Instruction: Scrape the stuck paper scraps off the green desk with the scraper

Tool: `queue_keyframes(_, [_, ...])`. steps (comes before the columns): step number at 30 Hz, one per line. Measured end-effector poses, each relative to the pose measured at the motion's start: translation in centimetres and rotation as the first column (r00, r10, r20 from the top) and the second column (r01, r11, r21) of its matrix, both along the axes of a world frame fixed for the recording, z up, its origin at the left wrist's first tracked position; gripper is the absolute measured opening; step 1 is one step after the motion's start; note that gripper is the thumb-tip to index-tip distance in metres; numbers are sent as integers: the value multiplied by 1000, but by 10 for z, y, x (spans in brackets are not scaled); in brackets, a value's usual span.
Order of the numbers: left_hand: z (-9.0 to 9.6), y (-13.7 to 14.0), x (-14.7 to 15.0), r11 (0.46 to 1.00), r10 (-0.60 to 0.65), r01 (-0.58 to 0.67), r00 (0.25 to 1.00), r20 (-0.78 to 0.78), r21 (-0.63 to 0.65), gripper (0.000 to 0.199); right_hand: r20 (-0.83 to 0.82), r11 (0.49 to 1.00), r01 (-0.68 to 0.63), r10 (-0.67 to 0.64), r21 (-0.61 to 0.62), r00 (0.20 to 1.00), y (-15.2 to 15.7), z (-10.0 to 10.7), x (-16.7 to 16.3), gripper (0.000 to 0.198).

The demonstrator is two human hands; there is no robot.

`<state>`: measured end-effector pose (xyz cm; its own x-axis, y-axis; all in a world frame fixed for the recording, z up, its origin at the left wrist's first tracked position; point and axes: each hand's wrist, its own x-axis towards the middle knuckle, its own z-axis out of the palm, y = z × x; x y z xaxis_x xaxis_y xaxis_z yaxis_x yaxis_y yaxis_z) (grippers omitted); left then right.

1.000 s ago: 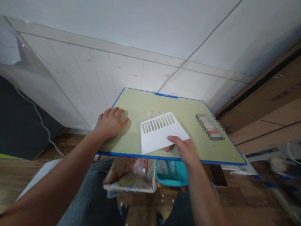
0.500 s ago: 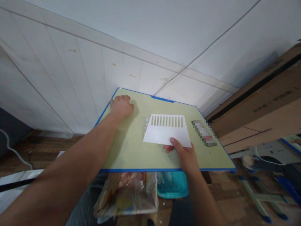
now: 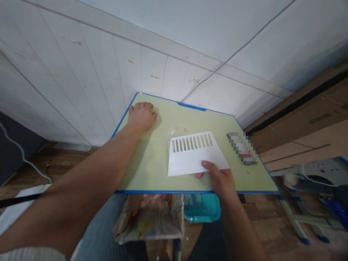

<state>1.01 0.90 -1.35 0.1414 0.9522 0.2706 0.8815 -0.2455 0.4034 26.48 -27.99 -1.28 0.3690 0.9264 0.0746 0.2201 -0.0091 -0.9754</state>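
My right hand (image 3: 221,179) grips a white slotted plastic scraper (image 3: 195,159) by its near right corner, thumb on top and fingers underneath. The row of slots runs along the far edge. Just beyond it, a few small pale pieces (image 3: 177,129) lie on the yellow-green tabletop (image 3: 152,159), partly covered by the scraper's far left corner. My left hand (image 3: 143,115) rests palm down near the table's far left corner, its fingers slightly bent and apart, with nothing visible in it.
A blurred-out flat item (image 3: 243,148) lies at the table's right side. Under the near edge are a cloth-like bin (image 3: 152,228) and a turquoise container (image 3: 203,210). Cardboard boxes (image 3: 307,119) stand at right; a white wall (image 3: 152,69) borders the back.
The scraper has moved slightly nearer and rotated in my right hand, uncovering small pale pieces beyond it. My left hand stays in place on the tabletop. The view has shifted a little.
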Motion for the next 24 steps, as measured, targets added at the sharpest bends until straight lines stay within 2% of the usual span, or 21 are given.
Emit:
queue_keyframes(6, [2,4,-1,1000,0,-1,999,-38,-19,65,126,999,-6,0,47,992,-6,8,3,49])
queue_keyframes(12, [1,1,-2,1000,-10,10,1000,-23,-11,62,144,997,-45,37,56,989,-7,8,3,52])
queue_keyframes(20, [-14,3,-7,1000,-24,24,999,21,16,55,-7,997,-71,71,-37,997,-19,12,-2,45])
queue_keyframes(24, [-15,-3,-12,999,-48,48,998,29,3,54,-52,995,-78,75,-67,996,-22,11,-3,45])
